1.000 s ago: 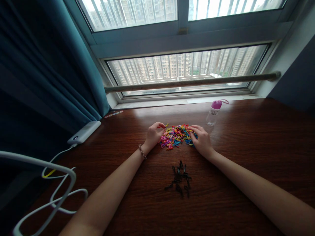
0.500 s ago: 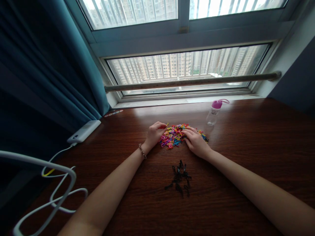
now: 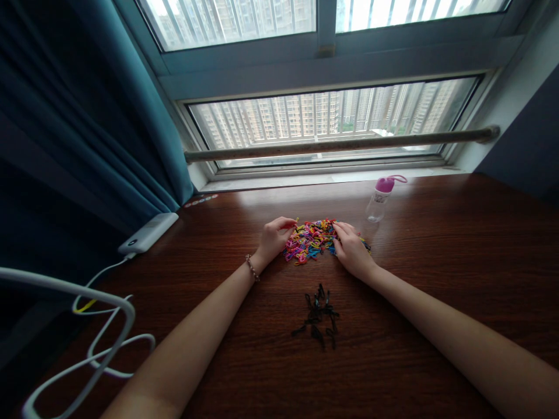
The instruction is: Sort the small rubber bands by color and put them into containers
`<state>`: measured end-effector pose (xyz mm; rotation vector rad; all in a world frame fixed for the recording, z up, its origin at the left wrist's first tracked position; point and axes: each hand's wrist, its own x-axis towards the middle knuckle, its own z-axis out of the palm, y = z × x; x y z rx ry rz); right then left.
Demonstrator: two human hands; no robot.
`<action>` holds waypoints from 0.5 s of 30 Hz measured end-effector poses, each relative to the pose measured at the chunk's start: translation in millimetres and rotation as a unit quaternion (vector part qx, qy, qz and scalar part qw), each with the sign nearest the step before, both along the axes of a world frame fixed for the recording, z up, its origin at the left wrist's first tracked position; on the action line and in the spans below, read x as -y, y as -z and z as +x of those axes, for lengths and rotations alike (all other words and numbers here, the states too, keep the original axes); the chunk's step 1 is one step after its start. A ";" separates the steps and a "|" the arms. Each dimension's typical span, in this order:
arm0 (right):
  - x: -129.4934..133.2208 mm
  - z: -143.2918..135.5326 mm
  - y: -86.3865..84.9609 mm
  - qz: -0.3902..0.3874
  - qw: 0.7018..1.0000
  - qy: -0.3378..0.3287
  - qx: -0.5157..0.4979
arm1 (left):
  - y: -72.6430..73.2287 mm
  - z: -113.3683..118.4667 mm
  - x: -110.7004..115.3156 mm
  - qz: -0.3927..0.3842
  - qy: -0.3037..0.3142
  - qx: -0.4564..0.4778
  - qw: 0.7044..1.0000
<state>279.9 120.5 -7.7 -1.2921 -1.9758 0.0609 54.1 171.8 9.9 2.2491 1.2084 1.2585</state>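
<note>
Bright loops: a low, tangled heap [image 3: 311, 238] on the table [image 3: 419, 233], between the two hands; pink, yellow, red and blue mixed.
Weight and feel: each loop looks very light, thin and soft, probably stretchy; nothing fragile, though neighbours may cling and come up together.
Best hold: a fingertip pinch on one loop's free end at the heap's edge, where fewer cross it; a flat hand would suit sliding many.
Left hand: at the heap's left edge [image 3: 272, 237], thumb and fingers drawn nearly together; a yellowish bit shows by the tips, but whether it is gripped I cannot tell.
Right hand: palm down over the heap's right side [image 3: 354, 253], fingers loosely extended, thumb apart, touching loops without a visible grip; anything under the palm is hidden.
Black loops: a looser, separate scatter [image 3: 315, 314], nearer the person; they look equally light and limp, and dark on dark wood makes single ends hard to pick out.
Bottle: upright beyond the right hand [image 3: 378, 203], clear with a pink lid.
White box: by the curtain [image 3: 151, 233], cable attached.
</note>
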 end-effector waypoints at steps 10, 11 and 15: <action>2.5 1.7 -7.6 0.005 0.996 0.024 -0.091 | -1.0 -0.3 0.5 0.020 0.008 0.006 1.000; 3.2 2.5 -9.0 0.004 0.994 0.026 -0.105 | -1.5 -0.2 0.7 0.024 0.006 0.004 1.000; 6.1 4.8 -14.1 -0.002 0.987 0.043 -0.153 | -2.6 0.2 1.2 0.033 -0.008 0.003 0.999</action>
